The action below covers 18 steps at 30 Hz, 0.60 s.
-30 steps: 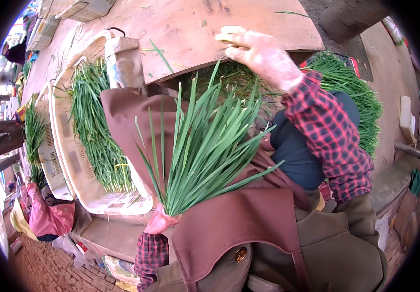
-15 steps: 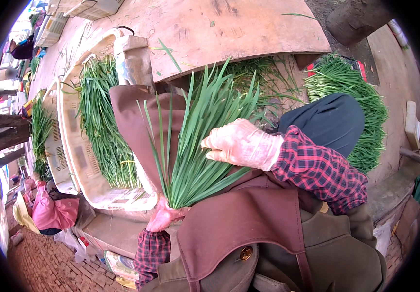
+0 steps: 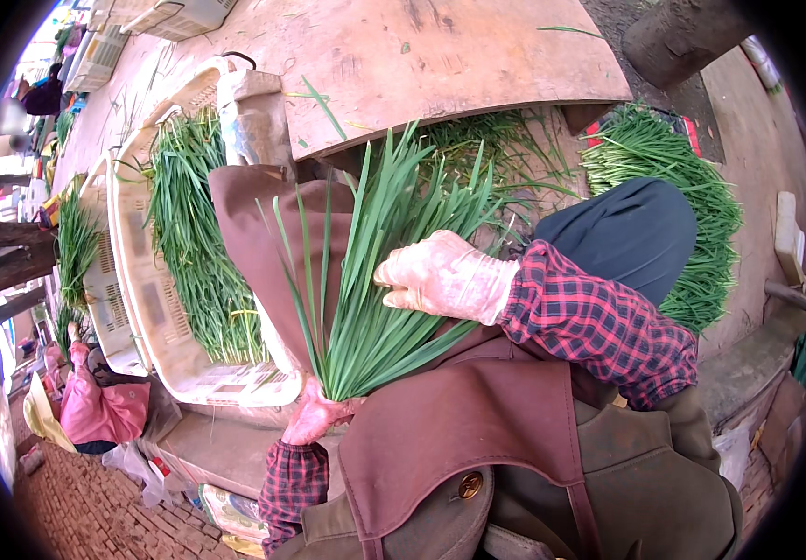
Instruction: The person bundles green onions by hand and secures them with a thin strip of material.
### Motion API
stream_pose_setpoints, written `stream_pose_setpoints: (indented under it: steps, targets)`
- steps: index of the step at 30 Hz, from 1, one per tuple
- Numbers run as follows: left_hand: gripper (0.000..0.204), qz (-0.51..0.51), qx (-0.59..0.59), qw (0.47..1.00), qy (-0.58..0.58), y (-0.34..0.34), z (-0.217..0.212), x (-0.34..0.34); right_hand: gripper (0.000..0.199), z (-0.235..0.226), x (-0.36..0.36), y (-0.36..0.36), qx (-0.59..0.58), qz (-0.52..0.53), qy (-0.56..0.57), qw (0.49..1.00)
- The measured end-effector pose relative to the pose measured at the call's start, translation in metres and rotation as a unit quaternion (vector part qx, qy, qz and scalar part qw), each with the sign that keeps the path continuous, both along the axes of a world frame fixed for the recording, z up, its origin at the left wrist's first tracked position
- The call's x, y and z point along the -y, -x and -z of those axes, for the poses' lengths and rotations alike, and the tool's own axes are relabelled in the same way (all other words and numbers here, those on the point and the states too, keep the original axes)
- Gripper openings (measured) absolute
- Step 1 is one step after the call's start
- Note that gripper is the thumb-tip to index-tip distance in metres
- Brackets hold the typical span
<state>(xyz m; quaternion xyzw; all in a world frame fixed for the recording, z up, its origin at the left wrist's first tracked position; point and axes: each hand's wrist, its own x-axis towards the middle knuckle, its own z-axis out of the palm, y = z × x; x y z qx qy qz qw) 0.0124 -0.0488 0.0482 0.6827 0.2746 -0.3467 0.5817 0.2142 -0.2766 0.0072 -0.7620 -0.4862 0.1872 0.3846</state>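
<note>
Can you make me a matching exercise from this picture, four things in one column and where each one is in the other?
Things:
1. left hand
2. right hand
3. white crate
4. wooden board

Places:
A. lying flat on the fanned leaves
B. at the top, above the greens
C. gripping the base of the bunch of greens
D. on the left, holding loose greens

Pairs: 1-C, 2-A, 3-D, 4-B

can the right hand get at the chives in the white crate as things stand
Probably yes: the right hand rests on the fanned chive bunch, the white crate sits open-topped just beyond it, and nothing covers the crate's chives.
</note>
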Motion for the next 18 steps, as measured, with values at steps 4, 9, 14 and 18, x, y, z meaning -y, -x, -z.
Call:
stream_pose_setpoints:
  steps: [4,9,14,18]
  targets:
    - [0.008,0.0,0.019,1.0,-0.007,0.007,0.011,-0.005,0.026,0.002,-0.001,0.002,-0.036,0.015,-0.009,0.999]
    - [0.009,0.025,0.039,0.998,-0.03,0.01,0.012,-0.007,0.02,0.011,-0.008,0.007,0.055,0.024,-0.086,0.994]
    - [0.011,0.042,0.026,0.997,-0.059,0.007,0.008,-0.002,0.018,0.015,-0.018,0.016,0.121,0.046,-0.056,0.99]
    - [0.015,0.041,0.019,0.997,-0.06,0.009,0.009,-0.005,0.017,-0.002,-0.012,0.012,-0.149,0.146,-0.167,0.964]
